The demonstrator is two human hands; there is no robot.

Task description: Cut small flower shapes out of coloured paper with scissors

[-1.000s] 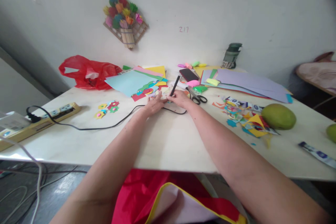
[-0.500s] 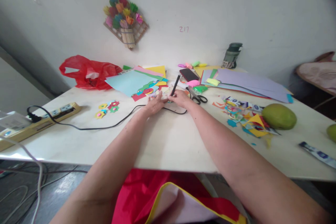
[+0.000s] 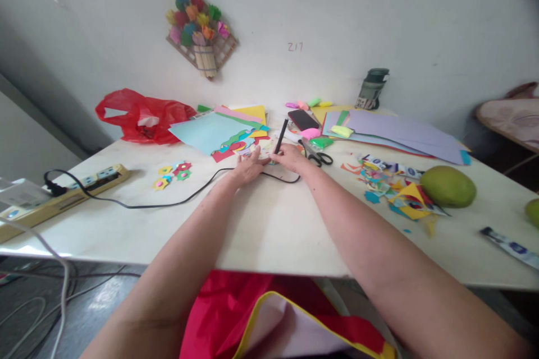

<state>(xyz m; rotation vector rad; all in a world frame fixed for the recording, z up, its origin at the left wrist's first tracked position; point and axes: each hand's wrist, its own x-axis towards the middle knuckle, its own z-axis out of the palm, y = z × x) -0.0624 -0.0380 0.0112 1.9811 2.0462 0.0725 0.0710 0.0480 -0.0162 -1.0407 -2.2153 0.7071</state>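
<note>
My right hand (image 3: pixel 289 158) grips a black pen (image 3: pixel 282 136) that stands nearly upright, its top leaning a little right. Opposite it, my left hand (image 3: pixel 249 168) rests on the table with its fingers stretched out, the fingertips close to the pen's lower end. Small paper pieces lie around the fingertips, and what is under the pen tip is too small to make out. Cut colored paper strips (image 3: pixel 244 143) lie just behind my left hand. Black-handled scissors (image 3: pixel 320 159) are beside my right wrist. Small paper flowers (image 3: pixel 172 174) sit to the left.
A black cord (image 3: pixel 185 202) runs from a power strip (image 3: pixel 90 182) past my hands. At the back are a red plastic bag (image 3: pixel 147 118), a phone (image 3: pixel 303 119), purple paper sheets (image 3: pixel 387 129) and a bottle (image 3: pixel 372 90). Paper scraps (image 3: pixel 379 179) and a green fruit (image 3: pixel 448 187) lie right.
The top of the black pen has shifted very slightly to the left. Both hands stay in nearly the same place.
</note>
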